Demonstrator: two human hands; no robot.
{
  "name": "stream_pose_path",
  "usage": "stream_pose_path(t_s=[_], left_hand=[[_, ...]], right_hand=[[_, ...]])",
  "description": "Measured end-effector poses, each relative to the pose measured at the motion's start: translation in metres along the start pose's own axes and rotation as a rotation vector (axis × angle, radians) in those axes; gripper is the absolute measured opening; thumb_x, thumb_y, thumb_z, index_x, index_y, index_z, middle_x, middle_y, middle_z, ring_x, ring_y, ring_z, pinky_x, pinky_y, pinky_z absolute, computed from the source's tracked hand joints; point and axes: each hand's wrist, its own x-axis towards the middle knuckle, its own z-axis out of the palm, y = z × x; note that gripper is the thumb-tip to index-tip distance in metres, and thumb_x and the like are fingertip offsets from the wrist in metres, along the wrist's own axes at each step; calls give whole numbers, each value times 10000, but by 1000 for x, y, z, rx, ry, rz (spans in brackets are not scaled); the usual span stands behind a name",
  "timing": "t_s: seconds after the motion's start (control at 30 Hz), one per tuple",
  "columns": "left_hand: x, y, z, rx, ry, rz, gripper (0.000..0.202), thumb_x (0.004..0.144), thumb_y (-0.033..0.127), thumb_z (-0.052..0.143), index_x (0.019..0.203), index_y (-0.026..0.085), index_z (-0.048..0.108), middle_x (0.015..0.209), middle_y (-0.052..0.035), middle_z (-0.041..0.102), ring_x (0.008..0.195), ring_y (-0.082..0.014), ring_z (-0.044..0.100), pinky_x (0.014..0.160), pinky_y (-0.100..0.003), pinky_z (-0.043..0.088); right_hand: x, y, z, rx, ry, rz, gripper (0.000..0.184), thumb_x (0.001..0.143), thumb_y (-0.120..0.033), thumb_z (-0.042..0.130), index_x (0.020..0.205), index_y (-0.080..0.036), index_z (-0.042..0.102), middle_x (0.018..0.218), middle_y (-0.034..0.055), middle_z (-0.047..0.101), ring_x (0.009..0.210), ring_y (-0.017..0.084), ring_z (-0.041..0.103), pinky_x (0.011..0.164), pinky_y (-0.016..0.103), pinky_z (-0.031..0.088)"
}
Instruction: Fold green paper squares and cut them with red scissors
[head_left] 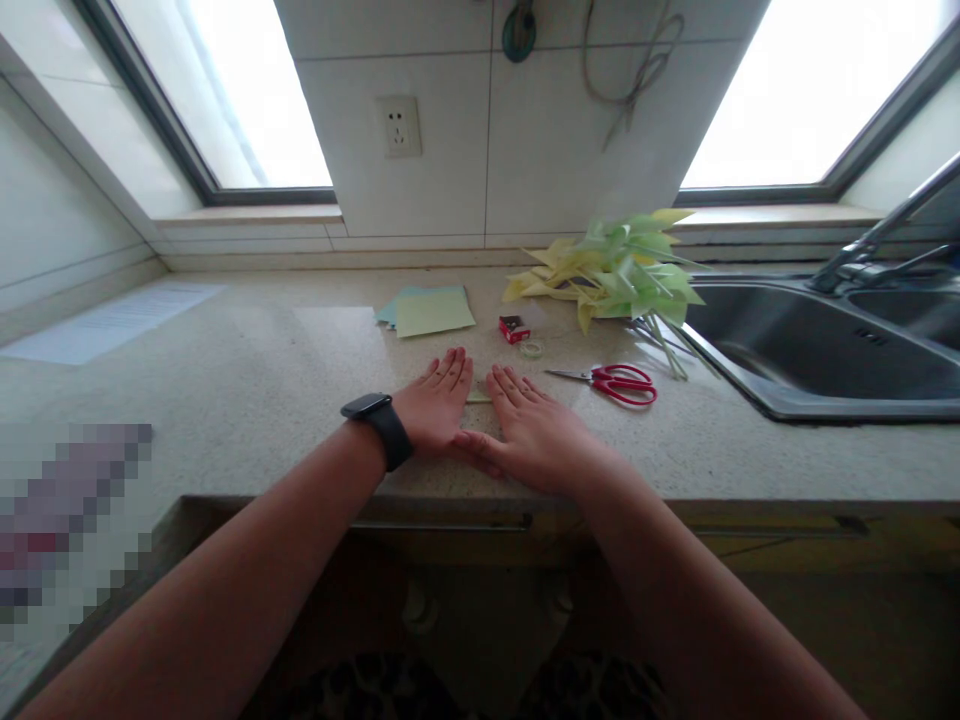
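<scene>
Fingers (453,370) flat out, thin pale strip (479,399) showing between them

Both hands are palm-down on the desk (277,380): left hand (435,408), with a black watch (381,422) on its wrist, and right hand (536,432). All fingers are stretched straight rather than curled. Can't tell if they're pressing on the strip or just covering it. Right thumb pokes out toward 9 o'clock, up against the left hand.

Main thing: the visible bit of strip sits at 3 o'clock from the left fingers and 9 o'clock from the right ones, a little nearer the person than the fingertips. Long axis runs about 9 to 3. Neither hand looks clearly nearer, and the hands themselves hide both ends.

Further out, red-handled scissors (619,383) lie at 3 o'clock, tip toward the right hand. Pale ring (531,349) and small red box (514,329) sit around 1, stacked paper sheets (435,311) at 11, all beyond the fingertips. Bunch of yellow-green folded pieces (637,265) at 2, sink (757,350) past it.
</scene>
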Motion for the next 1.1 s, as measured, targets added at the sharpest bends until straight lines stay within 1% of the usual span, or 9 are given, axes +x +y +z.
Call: stream_pose_path(t_s=[0.13,0.4,0.5,0.6,0.67,0.77,0.83,0.93,1.1], left_hand=[[5,-2,-3,7,-1,-15,1228,777,781,505,1578,-44,73,1647,-345,22,1547,-433,17,1227,-557,136],[7,1,-7,14,20,-33,1282,730,829,528,1577,-42,119,1645,-340,86,1553,-420,30,1236,-560,7],[8,1,-7,6,17,-38,1290,727,825,534,1566,-72,138,1640,-346,79,1555,-418,28,1236,-555,11],[8,2,-7,-14,15,-50,1368,686,888,504,1570,-79,111,1639,-345,53,1554,-420,36,1234,-562,9],[8,2,-7,-30,12,-59,1443,638,936,492,1571,-86,84,1639,-344,28,1554,-422,29,1236,-556,0],[9,1,-6,-50,6,-65,1527,575,974,506,1570,-96,61,1638,-339,-3,1555,-423,-6,1238,-542,-21],[9,0,-5,-66,4,-63,1543,560,980,513,1574,-87,52,1640,-328,-15,1556,-417,-18,1238,-533,-33],[10,-1,-4,-96,13,-54,1547,558,978,524,1580,-75,34,1644,-317,-16,1557,-416,-8,1240,-522,-33],[9,-3,0,-161,61,-40,1536,534,969,570,1600,-18,73,1652,-309,20,1553,-433,4,1233,-539,-47]], right_hand=[[5,1,-1,7,-18,13,1120,877,-864,268,1585,3,211,1648,215,139,1549,290,128,1263,429,160],[12,5,0,10,-35,15,1154,867,-881,223,1582,24,183,1651,224,123,1549,306,130,1264,429,148],[11,5,0,0,-8,-6,1113,892,-848,268,1582,22,197,1651,227,143,1548,309,146,1260,435,170],[6,5,-1,-24,81,-33,904,978,-701,347,1591,-45,244,1655,195,216,1544,288,201,1244,440,225],[3,6,-3,-53,160,-36,646,1043,-517,370,1540,-104,385,1609,168,370,1495,272,333,1204,432,300],[5,9,-7,-112,225,-39,359,1062,-294,391,1284,-150,633,1360,134,628,1289,254,549,1084,416,425],[11,11,-10,-159,217,-63,256,1043,-261,470,1129,-158,687,1188,102,690,1162,241,613,1019,434,473],[23,12,-14,-233,164,-110,177,995,-305,602,1022,-153,687,1073,61,697,1055,219,651,962,457,518],[35,9,-17,-346,107,-137,212,984,-342,627,1060,-149,671,1079,65,689,980,200,671,886,418,564]])
